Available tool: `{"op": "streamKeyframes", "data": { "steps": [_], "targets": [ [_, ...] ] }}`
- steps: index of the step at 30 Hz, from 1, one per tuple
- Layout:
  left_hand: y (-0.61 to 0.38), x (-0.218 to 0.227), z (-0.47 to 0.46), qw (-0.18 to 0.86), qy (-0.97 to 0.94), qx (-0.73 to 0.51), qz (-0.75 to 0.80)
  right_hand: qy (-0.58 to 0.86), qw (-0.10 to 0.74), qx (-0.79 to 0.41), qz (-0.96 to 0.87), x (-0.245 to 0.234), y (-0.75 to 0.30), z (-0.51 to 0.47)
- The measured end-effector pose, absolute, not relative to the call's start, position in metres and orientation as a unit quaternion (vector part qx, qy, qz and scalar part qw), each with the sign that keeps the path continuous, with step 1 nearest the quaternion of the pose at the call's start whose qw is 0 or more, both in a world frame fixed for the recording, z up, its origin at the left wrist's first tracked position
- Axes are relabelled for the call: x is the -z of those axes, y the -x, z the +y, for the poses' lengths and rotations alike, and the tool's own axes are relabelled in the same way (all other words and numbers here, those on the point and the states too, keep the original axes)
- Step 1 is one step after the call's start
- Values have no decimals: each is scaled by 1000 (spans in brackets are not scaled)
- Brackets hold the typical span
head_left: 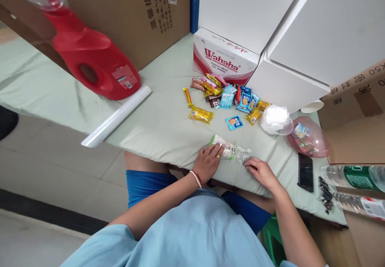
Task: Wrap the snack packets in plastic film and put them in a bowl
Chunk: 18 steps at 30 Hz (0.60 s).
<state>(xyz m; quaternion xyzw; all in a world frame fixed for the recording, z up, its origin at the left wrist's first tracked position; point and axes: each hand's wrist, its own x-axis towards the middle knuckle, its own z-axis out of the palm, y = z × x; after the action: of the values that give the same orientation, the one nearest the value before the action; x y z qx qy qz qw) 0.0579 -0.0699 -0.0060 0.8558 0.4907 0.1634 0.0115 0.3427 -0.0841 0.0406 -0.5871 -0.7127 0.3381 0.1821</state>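
A snack packet (pixel 228 149) in clear plastic with green edges lies near the table's front edge. My left hand (pixel 208 162), with a ring and a red-and-white bracelet, holds its left part against the table, fingers laid across the top. The crumpled clear wrapper end (pixel 242 153) stretches out to the right. There my right hand (pixel 261 172) pinches its tip between thumb and fingers. Just beyond the packet lies a single blue sachet (pixel 234 123). A yellow-wrapped snack (pixel 201 115) rests farther to the left.
Mixed small snacks (pixel 227 98) are heaped before a Wahaba-printed carton (pixel 224 58). To the left are a red jug (pixel 96 62) and a white roll (pixel 117 116). A white plastic bundle (pixel 276 119), pink bag (pixel 308 138), phone (pixel 306 172), keys (pixel 326 194) and bottles (pixel 357 177) line the right.
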Motion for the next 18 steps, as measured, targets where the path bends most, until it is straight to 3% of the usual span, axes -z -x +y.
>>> {"op": "streamKeyframes", "data": {
  "steps": [6, 13, 18],
  "targets": [
    [-57, 4, -70, 4, -859, -168, 483, 769, 315, -231, -507, -40, -357, -76],
    [-58, 4, -70, 17, -860, -169, 482, 726, 155, -253, -621, -37, -302, -46],
    [-57, 5, -70, 25, -864, -163, 476, 731, 150, -241, -621, -61, -298, -64]
  ]
}}
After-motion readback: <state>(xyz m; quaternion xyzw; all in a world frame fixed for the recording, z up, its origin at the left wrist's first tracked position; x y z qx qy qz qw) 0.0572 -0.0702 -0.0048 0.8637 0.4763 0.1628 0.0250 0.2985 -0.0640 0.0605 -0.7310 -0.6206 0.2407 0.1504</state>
